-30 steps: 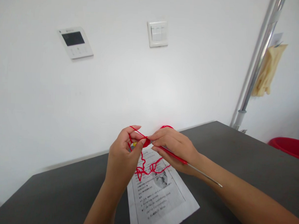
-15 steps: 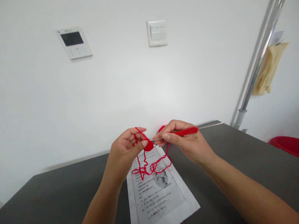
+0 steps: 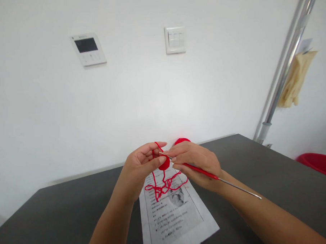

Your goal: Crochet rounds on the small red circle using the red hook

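A small round piece of red crochet work (image 3: 164, 164) is pinched between the thumb and fingers of my left hand (image 3: 141, 164). Red yarn (image 3: 158, 147) runs over my left index finger down to the work. My right hand (image 3: 196, 161) grips a crochet hook (image 3: 202, 171) by its red middle. One metal tip of the hook meets the top edge of the work; the other end points out to the right over my wrist. Loose loops of yarn (image 3: 160, 189) hang or lie over a printed sheet (image 3: 180, 227) below.
Behind my right hand a red yarn ball (image 3: 182, 140) shows in part by the wall. The dark table (image 3: 75, 208) meets the white wall, which carries a panel with a screen (image 3: 89, 49) and a switch (image 3: 176, 40). A metal pole (image 3: 282, 80), yellow gloves (image 3: 297, 81) and a red basin (image 3: 315, 161) are at right.
My right hand has turned over, so the hook now slants down to the right and shows its far metal end. More of the yarn ball shows. The whole view has shifted slightly.
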The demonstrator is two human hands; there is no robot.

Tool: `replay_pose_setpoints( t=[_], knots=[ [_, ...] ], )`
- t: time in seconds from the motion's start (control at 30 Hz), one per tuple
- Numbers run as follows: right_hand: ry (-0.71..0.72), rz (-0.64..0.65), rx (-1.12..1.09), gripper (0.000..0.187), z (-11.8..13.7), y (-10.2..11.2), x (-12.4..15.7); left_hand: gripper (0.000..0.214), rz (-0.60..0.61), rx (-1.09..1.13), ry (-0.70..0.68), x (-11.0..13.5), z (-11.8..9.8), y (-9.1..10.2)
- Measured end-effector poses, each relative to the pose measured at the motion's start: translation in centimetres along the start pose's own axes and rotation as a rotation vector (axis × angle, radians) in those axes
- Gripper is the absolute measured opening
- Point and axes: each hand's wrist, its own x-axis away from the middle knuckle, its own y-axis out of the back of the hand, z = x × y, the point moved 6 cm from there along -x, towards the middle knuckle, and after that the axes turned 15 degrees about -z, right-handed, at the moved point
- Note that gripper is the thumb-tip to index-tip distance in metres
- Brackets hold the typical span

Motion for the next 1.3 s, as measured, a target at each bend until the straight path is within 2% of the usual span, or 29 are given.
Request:
replay_pose_setpoints(
  t=[0.13,0.27,0.4,0.47,0.5,0.57,0.6,0.7,0.8,0.87,0.97,1.13,1.3],
  knots=[
    [0.011,-0.033,0.022,0.009,0.1,0.1,0.1,0.042,0.005,-0.051,-0.052,0.0,0.2,-0.2],
    [0.033,-0.081,0.053,0.009,-0.1,0.1,0.5,0.050,-0.016,-0.164,-0.184,0.4,0.0,-0.2],
    [0.054,-0.130,0.131,0.007,-0.7,-0.4,1.4,0.040,-0.159,-0.362,-0.435,1.4,-0.6,-0.2],
    [0.045,-0.147,0.183,0.005,-1.3,-0.9,2.1,0.040,-0.247,-0.367,-0.494,1.8,-0.7,-0.3],
    [0.030,-0.145,0.210,0.005,-1.6,-1.1,2.4,0.041,-0.271,-0.326,-0.469,1.8,-0.5,-0.5],
    [0.010,-0.134,0.244,0.006,-2.1,-1.5,2.9,0.044,-0.249,-0.169,-0.329,1.4,0.3,-0.8],
    [0.011,-0.126,0.241,0.007,-2.2,-1.7,3.0,0.044,-0.202,-0.073,-0.231,1.1,0.8,-1.1],
    [0.058,-0.108,0.158,0.011,-1.5,-1.5,2.4,0.037,0.048,0.146,0.054,0.4,1.8,-2.3],
    [0.003,-0.103,0.039,0.010,-0.7,-0.8,1.1,0.029,0.201,0.183,0.185,0.2,1.7,-2.3],
    [-0.107,-0.090,-0.032,0.003,-0.8,-0.4,0.3,0.031,0.215,0.177,0.190,0.1,1.4,-1.7],
    [-0.162,-0.079,-0.103,0.005,-0.9,-0.1,-0.1,0.037,0.167,0.159,0.135,-0.1,1.1,-1.0],
    [-0.084,-0.096,-0.090,0.006,-0.8,-0.2,0.1,0.037,0.103,0.076,0.012,-0.3,1.1,-0.6],
    [-0.006,-0.116,-0.083,0.007,0.2,-0.1,-0.2,0.036,0.129,0.085,0.004,0.0,0.8,-0.3]
  ],
)
